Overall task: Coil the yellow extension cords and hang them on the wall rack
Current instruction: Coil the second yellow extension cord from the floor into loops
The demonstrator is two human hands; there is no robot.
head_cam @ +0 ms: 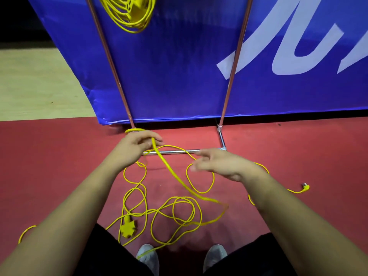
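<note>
A loose yellow extension cord [177, 211] sprawls in tangled loops on the red floor in front of me. Its yellow socket block [127, 229] lies near my left knee and its plug [305, 187] lies at the right. My left hand [135, 145] is shut on a stretch of this cord, with a small loop sticking out behind the fingers and a blurred length hanging down to the floor. My right hand [217, 163] hovers open over the loops, fingers spread, holding nothing. A coiled yellow cord [129, 14] hangs at the top on the rack.
The rack's metal poles [111, 64] rise on either side against a blue banner [179, 66]. Its chrome base bar [173, 152] lies on the floor under my hands. Pale wooden floor shows at the far left. My shoes [148, 257] stand at the bottom edge.
</note>
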